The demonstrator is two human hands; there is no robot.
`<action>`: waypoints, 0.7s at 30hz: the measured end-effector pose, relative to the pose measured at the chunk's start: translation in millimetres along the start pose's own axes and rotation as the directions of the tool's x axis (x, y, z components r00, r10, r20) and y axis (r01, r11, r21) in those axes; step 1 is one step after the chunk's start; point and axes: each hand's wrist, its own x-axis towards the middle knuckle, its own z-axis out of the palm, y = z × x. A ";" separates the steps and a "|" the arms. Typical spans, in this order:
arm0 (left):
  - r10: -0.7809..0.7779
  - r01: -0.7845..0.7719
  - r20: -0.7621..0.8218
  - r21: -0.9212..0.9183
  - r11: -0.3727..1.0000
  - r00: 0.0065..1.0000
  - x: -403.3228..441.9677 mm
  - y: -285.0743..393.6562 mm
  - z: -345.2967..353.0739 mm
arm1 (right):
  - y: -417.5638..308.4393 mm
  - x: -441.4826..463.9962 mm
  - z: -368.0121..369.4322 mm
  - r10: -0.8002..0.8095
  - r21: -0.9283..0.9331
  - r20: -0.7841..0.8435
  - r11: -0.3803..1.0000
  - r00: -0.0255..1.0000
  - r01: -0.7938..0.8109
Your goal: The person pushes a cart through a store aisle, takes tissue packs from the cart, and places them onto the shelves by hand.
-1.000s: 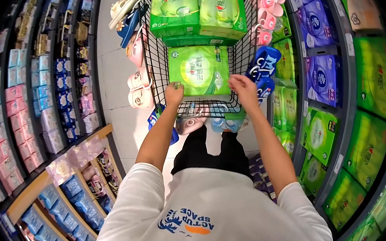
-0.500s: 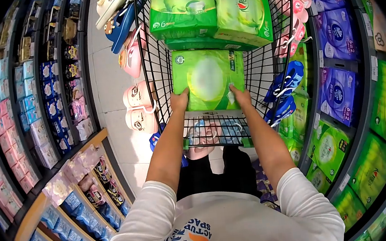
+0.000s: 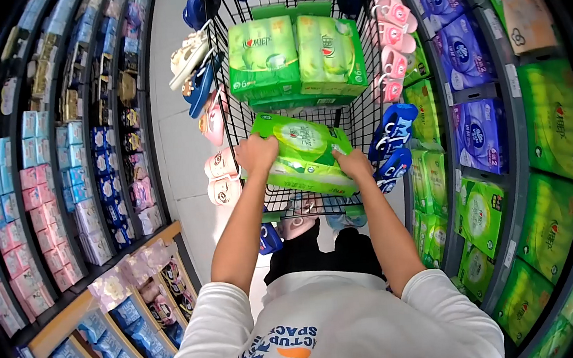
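Observation:
Between my hands is a green tissue pack [image 3: 301, 146], tilted at the near end of the black wire shopping cart [image 3: 353, 121]. My left hand [image 3: 258, 155] grips its left end, fingers closed over the edge. On the opposite end, my right hand [image 3: 354, 165] holds with the thumb on top; its other fingers are mostly hidden. Farther in, two larger green tissue packs, one on the left [image 3: 262, 57] and one on the right [image 3: 330, 54], sit side by side on more green packaging.
Slippers hang along the cart's sides, including blue ones [image 3: 392, 131] and pink ones [image 3: 219, 165]. Shelves of purple tissue packs [image 3: 479, 136] and green packs [image 3: 553, 122] line the right. Small packets [image 3: 38, 182] fill the left shelves, with a wooden rack [image 3: 135, 256] nearer me.
The held tissue pack has gone from lying nearly flat and square to tilted and turned, its near side now showing. The larger packs and cart appear lower in view.

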 end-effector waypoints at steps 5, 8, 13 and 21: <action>0.232 -0.232 -0.018 0.008 0.973 0.973 -21.4 47.9 -97.1 | 3.5 -57.3 -38.1 -0.106 0.037 -0.101 0.993 0.989 0.111; 0.434 -0.402 -0.214 0.178 0.898 0.875 -54.3 80.7 -152.6 | 3.9 -84.8 -62.4 -0.157 0.150 -0.080 0.974 0.984 0.167; 0.655 -0.550 -0.543 0.370 0.749 0.526 -135.1 147.2 -284.4 | -25.1 -158.7 -126.0 -0.346 0.336 -0.506 0.764 0.790 0.550; 0.293 -0.991 -0.956 -0.046 -0.127 0.007 -312.6 80.9 -485.7 | 9.1 -416.2 -260.1 -0.460 0.150 -0.880 -0.032 0.119 0.988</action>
